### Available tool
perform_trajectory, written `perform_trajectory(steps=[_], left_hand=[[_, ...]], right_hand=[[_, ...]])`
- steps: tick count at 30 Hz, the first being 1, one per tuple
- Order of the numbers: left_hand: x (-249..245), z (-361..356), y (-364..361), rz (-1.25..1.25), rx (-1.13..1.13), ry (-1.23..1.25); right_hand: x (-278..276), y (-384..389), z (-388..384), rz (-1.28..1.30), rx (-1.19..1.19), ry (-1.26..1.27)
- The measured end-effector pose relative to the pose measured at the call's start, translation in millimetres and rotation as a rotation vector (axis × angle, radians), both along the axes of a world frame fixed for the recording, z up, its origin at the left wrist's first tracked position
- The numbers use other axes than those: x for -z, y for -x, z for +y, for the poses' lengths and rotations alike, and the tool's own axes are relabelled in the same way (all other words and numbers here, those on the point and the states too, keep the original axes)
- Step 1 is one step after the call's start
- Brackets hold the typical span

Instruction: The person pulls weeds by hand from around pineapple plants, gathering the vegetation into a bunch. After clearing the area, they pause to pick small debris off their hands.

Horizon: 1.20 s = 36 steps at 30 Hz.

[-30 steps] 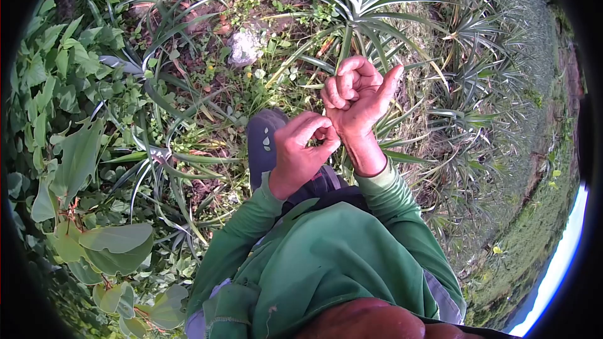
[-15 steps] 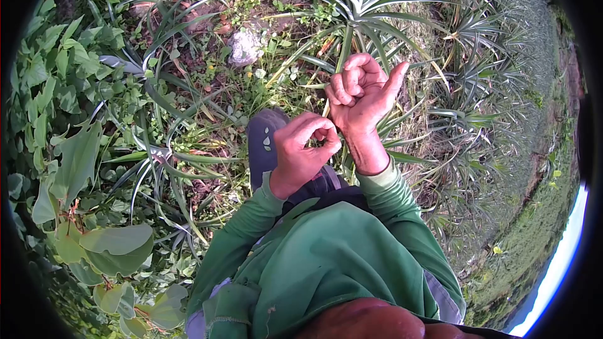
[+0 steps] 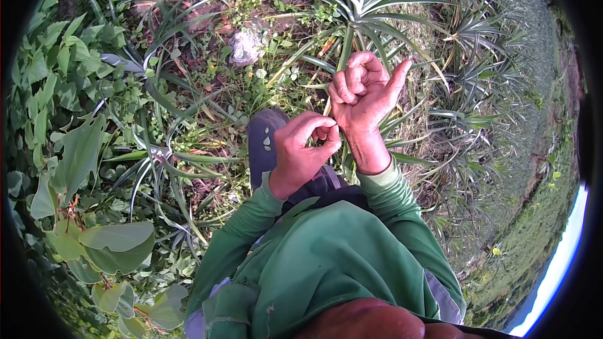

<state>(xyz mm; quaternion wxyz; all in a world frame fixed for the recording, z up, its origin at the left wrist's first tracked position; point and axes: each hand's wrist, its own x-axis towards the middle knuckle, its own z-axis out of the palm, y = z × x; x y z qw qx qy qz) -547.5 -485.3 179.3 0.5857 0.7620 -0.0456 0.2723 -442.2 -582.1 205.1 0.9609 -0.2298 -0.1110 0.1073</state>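
Both hands are raised in front of my chest, green sleeves down to the wrists. My right hand is curled into a loose fist with the thumb sticking out to the upper right. My left hand is just below it, its thumb and fingertips pinched together against the heel of the right palm. No object shows in either hand; anything between the pinched fingertips is too small to see. A spiky pineapple plant stands directly beyond the right hand.
My dark rubber boot stands on weedy ground below the hands. A pale stone lies ahead. Rows of pineapple plants run off to the right, and broad-leaved weeds crowd the left side.
My right hand has shifted slightly to the right and its thumb has stretched out further. The left hand has stayed pinched at the right palm's heel.
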Motion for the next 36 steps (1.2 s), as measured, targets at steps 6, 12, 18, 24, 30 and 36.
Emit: perform_trajectory(steps=[6, 12, 18, 24, 30, 36], left_hand=[[-2, 0, 1, 0.019, 0.003, 0.008], [-2, 0, 1, 0.016, 0.001, 0.005], [-4, -1, 1, 0.023, -0.008, -0.007], [-2, -1, 1, 0.041, -0.005, -0.014], [4, 0, -1, 0.059, 0.012, -0.013], [10, -1, -2, 0.029, 0.009, 0.006]], right_hand=[[-1, 1, 1, 0.000, -0.005, 0.001], [0, 2, 2, -0.007, -0.006, 0.008], [0, 3, 1, -0.043, -0.028, 0.026], [6, 4, 2, -0.062, -0.051, 0.043], [14, 3, 3, -0.071, -0.062, 0.072], [14, 1, 3, -0.049, -0.071, 0.062]])
